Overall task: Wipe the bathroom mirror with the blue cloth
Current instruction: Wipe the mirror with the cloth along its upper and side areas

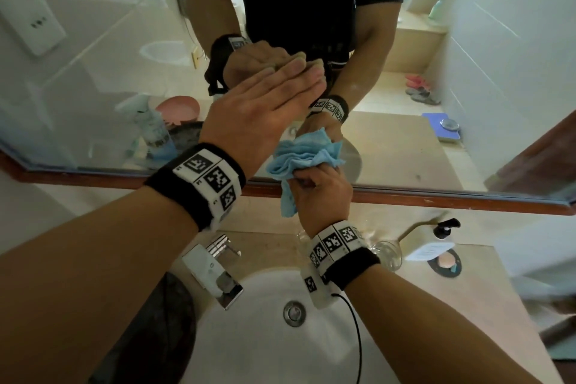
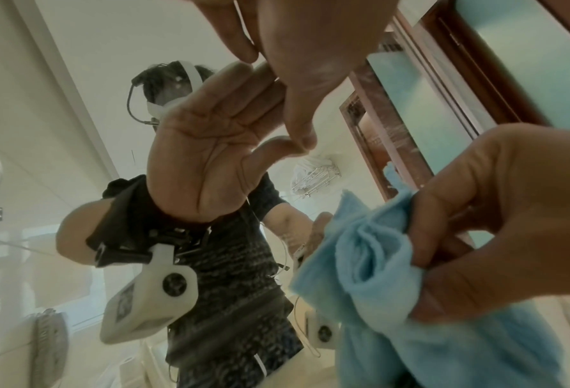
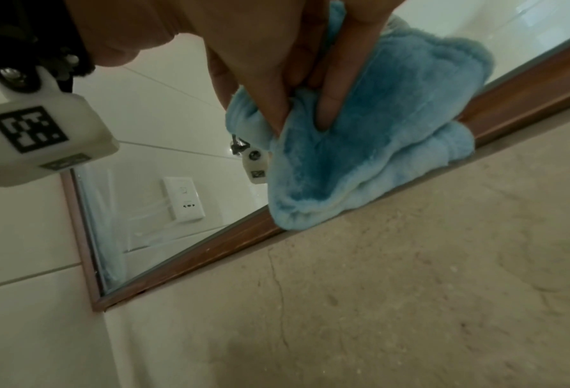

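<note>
The bathroom mirror (image 1: 93,72) has a brown wooden frame (image 1: 436,196) along its lower edge. My left hand (image 1: 280,90) lies flat on the glass with straight fingers, above the cloth; the left wrist view shows its fingertips (image 2: 303,136) meeting their reflection. Below it, my right hand (image 1: 321,193) grips the bunched blue cloth (image 1: 302,159) and holds it against the bottom of the glass, just above the frame. In the right wrist view its fingers (image 3: 336,105) dig into the cloth (image 3: 393,131), which hangs over the frame (image 3: 210,249). From the left wrist camera, the right hand (image 2: 509,223) and cloth (image 2: 360,275) sit at the lower right.
Under the mirror is a beige stone counter (image 1: 467,305) with a white basin (image 1: 265,346) and a chrome faucet (image 1: 218,271). A clear glass (image 1: 388,256), a pump soap bottle (image 1: 433,243) and a soap dish (image 1: 445,262) stand at the right. A dark cloth (image 1: 156,337) lies at the left.
</note>
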### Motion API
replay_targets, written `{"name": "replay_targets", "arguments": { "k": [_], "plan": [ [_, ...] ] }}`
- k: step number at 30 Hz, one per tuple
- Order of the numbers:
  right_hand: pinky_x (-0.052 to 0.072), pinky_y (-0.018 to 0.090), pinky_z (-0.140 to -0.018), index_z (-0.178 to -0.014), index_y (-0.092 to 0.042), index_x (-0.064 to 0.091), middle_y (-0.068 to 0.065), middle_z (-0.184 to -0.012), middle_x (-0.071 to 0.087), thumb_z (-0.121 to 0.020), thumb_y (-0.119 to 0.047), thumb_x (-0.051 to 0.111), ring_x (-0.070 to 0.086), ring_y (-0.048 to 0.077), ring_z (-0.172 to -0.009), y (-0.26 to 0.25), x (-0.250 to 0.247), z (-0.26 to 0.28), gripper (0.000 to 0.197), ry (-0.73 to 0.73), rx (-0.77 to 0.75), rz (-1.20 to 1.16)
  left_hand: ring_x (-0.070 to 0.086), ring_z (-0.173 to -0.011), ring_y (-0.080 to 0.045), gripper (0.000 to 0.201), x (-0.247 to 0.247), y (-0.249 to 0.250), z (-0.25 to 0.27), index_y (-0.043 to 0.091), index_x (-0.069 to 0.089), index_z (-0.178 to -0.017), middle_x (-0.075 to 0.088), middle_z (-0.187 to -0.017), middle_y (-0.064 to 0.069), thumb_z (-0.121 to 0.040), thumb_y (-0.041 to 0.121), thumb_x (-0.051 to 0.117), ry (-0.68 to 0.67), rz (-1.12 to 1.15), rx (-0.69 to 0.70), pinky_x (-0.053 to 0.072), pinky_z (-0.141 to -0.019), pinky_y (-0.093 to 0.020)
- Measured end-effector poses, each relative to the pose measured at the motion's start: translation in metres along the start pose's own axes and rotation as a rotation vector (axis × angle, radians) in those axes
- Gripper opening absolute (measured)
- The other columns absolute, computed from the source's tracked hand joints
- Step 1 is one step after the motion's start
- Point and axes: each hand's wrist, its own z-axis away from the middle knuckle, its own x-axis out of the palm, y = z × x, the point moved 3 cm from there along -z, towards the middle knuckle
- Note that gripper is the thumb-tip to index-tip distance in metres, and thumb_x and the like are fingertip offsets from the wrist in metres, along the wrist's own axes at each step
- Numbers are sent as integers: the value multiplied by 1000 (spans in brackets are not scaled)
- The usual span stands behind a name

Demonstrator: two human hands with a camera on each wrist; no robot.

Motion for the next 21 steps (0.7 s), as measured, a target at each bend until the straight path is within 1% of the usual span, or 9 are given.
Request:
{"name": "replay_targets", "arguments": {
  "k": [3,6,8,11,13,15,17,18,21],
  "plan": [
    [55,34,-69,-75,-15,77,-1,-79,71,-69,-15,84,64,24,-79,13,-22,-2,10,39,13,14,34,-143,-20,58,4,-2,1,13,42,-146,39,-153,-4,-92,-1,59,-33,-36,-5,29,-117,-36],
    [53,32,-71,-75,-15,76,1,-79,71,-66,-14,86,62,25,-78,33,-51,-4,13,67,-2,78,31,-144,-23,55,7,-2,2,11,37,-148,34,-155,-6,-97,4,57,-83,0,-23,27,-118,-40],
    [51,32,-71,-74,-14,75,2,-79,70,-65,-13,87,61,25,-76,49,-72,-6,15,94,7,104,28,-145,-23,55,8,-2,1,12,34,-149,30,-156,-4,-99,8,55,-101,-4,-25,26,-118,-42],
    [51,31,-69,-75,-14,75,3,-80,71,-64,-14,87,61,26,-74,71,-98,-8,16,143,20,131,28,-146,-22,53,7,-2,2,12,36,-149,28,-156,-3,-99,9,55,-92,-40,-31,25,-120,-40],
    [48,27,-70,-75,-14,76,2,-80,70,-65,-17,87,61,25,-74,80,-109,-9,15,147,19,151,27,-146,-22,59,9,-3,3,13,35,-149,27,-157,-3,-96,6,59,-97,-64,-37,25,-119,-41],
    [44,23,-71,-76,-15,76,1,-80,70,-67,-18,86,61,24,-76,84,-114,-10,14,127,38,167,26,-147,-22,70,16,-8,4,15,26,-152,24,-158,-3,-93,4,62,-122,-76,-22,29,-117,-45],
    [43,23,-72,-75,-14,75,1,-80,70,-66,-17,86,61,24,-76,84,-113,-10,14,131,42,164,25,-148,-23,77,20,-11,5,18,16,-154,22,-159,-3,-93,5,62,-149,-61,-8,31,-116,-47],
    [44,23,-72,-74,-14,75,2,-80,70,-66,-16,87,61,25,-76,83,-112,-10,14,142,39,156,26,-147,-23,75,21,-11,4,17,18,-153,23,-158,-4,-94,6,61,-145,-52,-11,30,-116,-47],
    [49,28,-72,-73,-13,74,2,-79,70,-66,-15,87,62,25,-75,77,-104,-9,15,153,36,137,26,-147,-25,60,16,-6,3,10,32,-150,25,-157,-6,-96,11,58,-116,-24,-21,25,-119,-44]
  ]
}}
